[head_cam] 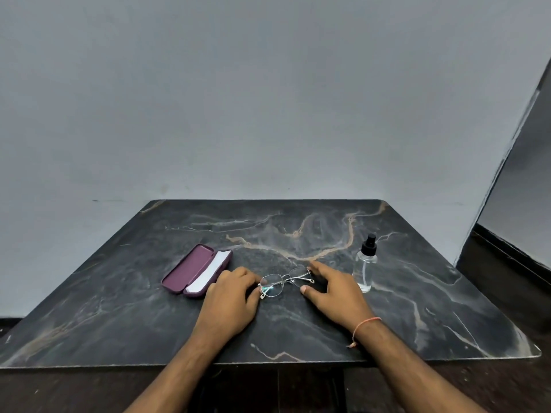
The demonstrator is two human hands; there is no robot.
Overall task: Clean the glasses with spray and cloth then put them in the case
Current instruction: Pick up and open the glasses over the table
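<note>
Thin metal-framed glasses (284, 280) lie on the dark marble table (119, 308), between my two hands. My left hand (231, 296) rests at the frame's left end, fingertips touching its left lens rim. My right hand (334, 289) is spread around the frame's right end, forefinger behind it and thumb in front, touching or nearly so. A maroon glasses case (190, 268) lies open to the left, with a white cloth (208, 274) in its nearer half. A clear spray bottle (365, 265) with a black nozzle stands upright just right of my right hand.
The table's back edge meets a plain grey wall. A dark floor shows beyond the right edge and below the front edge. An orange thread is tied around my right wrist (365, 326).
</note>
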